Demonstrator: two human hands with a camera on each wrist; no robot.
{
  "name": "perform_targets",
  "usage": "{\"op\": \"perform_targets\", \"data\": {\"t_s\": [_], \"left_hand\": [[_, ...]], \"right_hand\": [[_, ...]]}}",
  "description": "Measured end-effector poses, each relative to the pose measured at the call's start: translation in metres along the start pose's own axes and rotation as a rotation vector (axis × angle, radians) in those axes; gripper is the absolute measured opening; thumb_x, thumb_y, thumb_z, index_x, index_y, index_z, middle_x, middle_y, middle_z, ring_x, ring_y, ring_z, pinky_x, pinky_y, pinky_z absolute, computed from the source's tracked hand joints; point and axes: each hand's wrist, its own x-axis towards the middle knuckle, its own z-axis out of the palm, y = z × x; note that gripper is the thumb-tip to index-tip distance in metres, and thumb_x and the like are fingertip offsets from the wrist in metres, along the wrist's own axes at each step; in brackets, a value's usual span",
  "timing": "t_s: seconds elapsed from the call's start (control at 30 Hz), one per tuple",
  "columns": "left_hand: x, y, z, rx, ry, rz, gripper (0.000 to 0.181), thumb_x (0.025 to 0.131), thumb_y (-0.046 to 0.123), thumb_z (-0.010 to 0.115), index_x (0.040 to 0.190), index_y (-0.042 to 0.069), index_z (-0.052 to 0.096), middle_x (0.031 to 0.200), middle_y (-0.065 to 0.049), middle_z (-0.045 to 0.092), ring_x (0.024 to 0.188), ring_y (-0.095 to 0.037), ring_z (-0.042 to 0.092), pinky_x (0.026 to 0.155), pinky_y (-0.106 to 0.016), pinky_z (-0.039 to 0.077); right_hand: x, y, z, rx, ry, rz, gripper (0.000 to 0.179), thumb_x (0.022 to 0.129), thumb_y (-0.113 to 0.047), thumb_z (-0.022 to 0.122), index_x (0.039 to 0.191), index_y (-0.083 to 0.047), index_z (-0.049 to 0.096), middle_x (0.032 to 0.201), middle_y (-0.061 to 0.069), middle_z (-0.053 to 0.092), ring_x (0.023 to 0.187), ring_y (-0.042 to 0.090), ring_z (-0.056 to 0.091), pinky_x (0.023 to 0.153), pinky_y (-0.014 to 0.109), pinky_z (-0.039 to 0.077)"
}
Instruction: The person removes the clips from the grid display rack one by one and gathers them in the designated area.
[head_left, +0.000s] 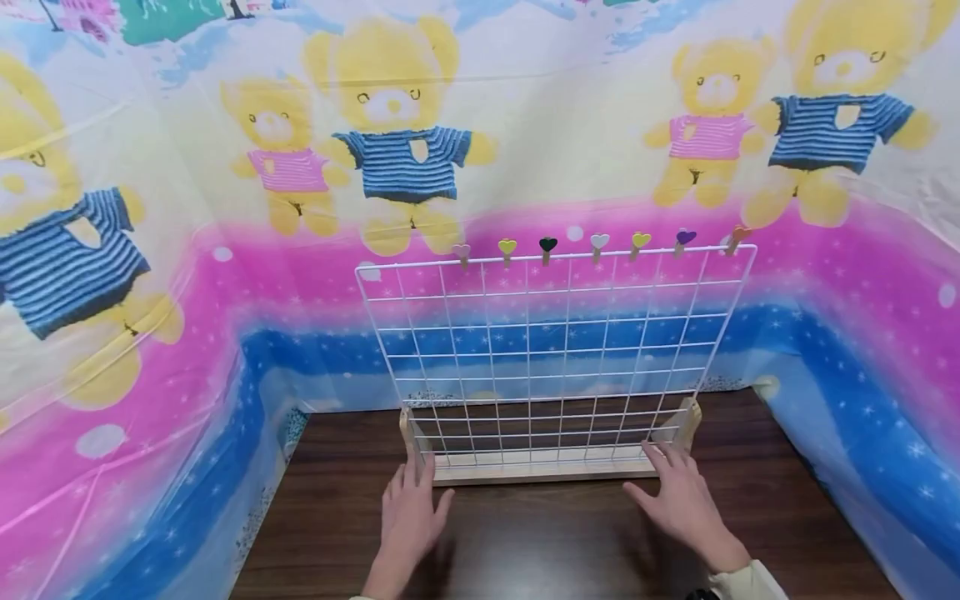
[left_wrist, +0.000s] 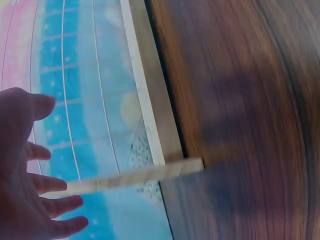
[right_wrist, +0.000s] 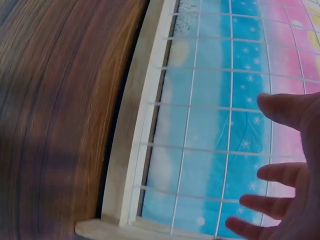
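A white wire grid panel (head_left: 547, 350) stands upright in a pale wooden base (head_left: 540, 475) on a dark wood tabletop. Several small heart-topped clothespins (head_left: 598, 243) sit along its top wire. My left hand (head_left: 410, 508) is by the base's left end, fingers spread. On the opposite side, my right hand (head_left: 681, 500) reaches toward the right end, thumb apart from the fingers. Neither hand holds anything. In the left wrist view, my left fingers (left_wrist: 62, 205) lie near a wooden side support (left_wrist: 135, 176); whether they touch it I cannot tell. The right fingers (right_wrist: 270, 202) appear in front of the wires.
The dark tabletop (head_left: 525, 542) extends in front of the base. Behind and at both sides hangs a cloth (head_left: 525, 150) printed with teddy bears and pink and blue bands. The tabletop's right edge (head_left: 825, 492) meets the cloth.
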Motion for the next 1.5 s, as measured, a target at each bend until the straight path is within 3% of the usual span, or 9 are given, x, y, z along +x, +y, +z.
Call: {"op": "perform_targets", "data": {"t_s": [0.17, 0.33, 0.6, 0.73, 0.93, 1.07, 1.2, 1.5], "left_hand": [[0.005, -0.013, -0.013, -0.071, 0.090, -0.031, 0.061, 0.091, 0.035, 0.060, 0.139, 0.000, 0.044, 0.138, -0.027, 0.040, 0.119, -0.044, 0.045, 0.088, -0.058, 0.040], [0.015, -0.023, -0.025, -0.140, 0.103, -0.049, 0.063, 0.092, 0.032, 0.059, 0.138, -0.007, 0.040, 0.137, -0.028, 0.041, 0.118, -0.043, 0.045, 0.088, -0.057, 0.041], [0.042, -0.041, -0.038, -0.292, 0.020, -0.037, 0.067, 0.097, 0.029, 0.052, 0.144, -0.009, 0.025, 0.143, -0.031, 0.030, 0.127, -0.046, 0.035, 0.099, -0.055, 0.033], [0.055, -0.049, -0.041, -0.313, -0.038, -0.057, 0.067, 0.099, 0.030, 0.048, 0.148, -0.006, 0.018, 0.146, -0.029, 0.026, 0.130, -0.045, 0.030, 0.102, -0.055, 0.030], [0.070, -0.054, -0.040, -0.349, -0.051, -0.033, 0.064, 0.100, 0.029, 0.047, 0.148, -0.004, 0.020, 0.147, -0.027, 0.027, 0.133, -0.043, 0.028, 0.104, -0.054, 0.027], [0.075, -0.053, -0.040, -0.396, -0.051, -0.011, 0.060, 0.100, 0.028, 0.046, 0.148, 0.000, 0.023, 0.149, -0.024, 0.027, 0.134, -0.041, 0.027, 0.105, -0.053, 0.027], [0.077, -0.053, -0.040, -0.440, -0.046, 0.003, 0.057, 0.101, 0.026, 0.044, 0.149, 0.002, 0.025, 0.149, -0.023, 0.028, 0.134, -0.040, 0.027, 0.105, -0.054, 0.027], [0.077, -0.058, -0.036, -0.537, -0.043, 0.008, 0.048, 0.103, 0.022, 0.042, 0.145, 0.001, 0.034, 0.140, -0.023, 0.042, 0.127, -0.037, 0.041, 0.098, -0.053, 0.036]], "right_hand": [[0.004, -0.011, 0.000, 0.116, 0.040, -0.019, 0.058, 0.081, -0.030, 0.074, 0.128, 0.000, 0.056, 0.124, 0.022, 0.055, 0.115, 0.041, 0.046, 0.091, 0.057, 0.038], [0.015, -0.024, -0.008, 0.159, 0.069, -0.062, 0.051, 0.082, -0.026, 0.074, 0.123, 0.000, 0.060, 0.115, 0.018, 0.061, 0.105, 0.036, 0.055, 0.086, 0.052, 0.043], [0.043, -0.058, -0.033, 0.177, 0.029, -0.138, 0.045, 0.081, -0.027, 0.075, 0.118, -0.005, 0.064, 0.110, 0.012, 0.064, 0.095, 0.028, 0.061, 0.076, 0.046, 0.049], [0.057, -0.076, -0.049, 0.194, 0.010, -0.168, 0.045, 0.082, -0.028, 0.075, 0.120, -0.007, 0.064, 0.115, 0.011, 0.063, 0.095, 0.027, 0.062, 0.077, 0.046, 0.050], [0.074, -0.101, -0.072, 0.200, -0.021, -0.202, 0.044, 0.084, -0.031, 0.072, 0.122, -0.012, 0.063, 0.108, 0.005, 0.063, 0.088, 0.020, 0.062, 0.071, 0.039, 0.052], [0.084, -0.119, -0.087, 0.221, 0.007, -0.258, 0.040, 0.083, -0.029, 0.074, 0.119, -0.012, 0.065, 0.099, 0.001, 0.062, 0.075, 0.013, 0.057, 0.060, 0.030, 0.048], [0.092, -0.135, -0.102, 0.249, 0.035, -0.317, 0.037, 0.083, -0.027, 0.075, 0.116, -0.012, 0.066, 0.101, 0.000, 0.063, 0.074, 0.011, 0.057, 0.056, 0.027, 0.046], [0.110, -0.169, -0.131, 0.270, 0.121, -0.453, 0.035, 0.082, -0.023, 0.076, 0.113, -0.009, 0.068, 0.102, 0.001, 0.064, 0.067, 0.006, 0.056, 0.056, 0.025, 0.047]]}}
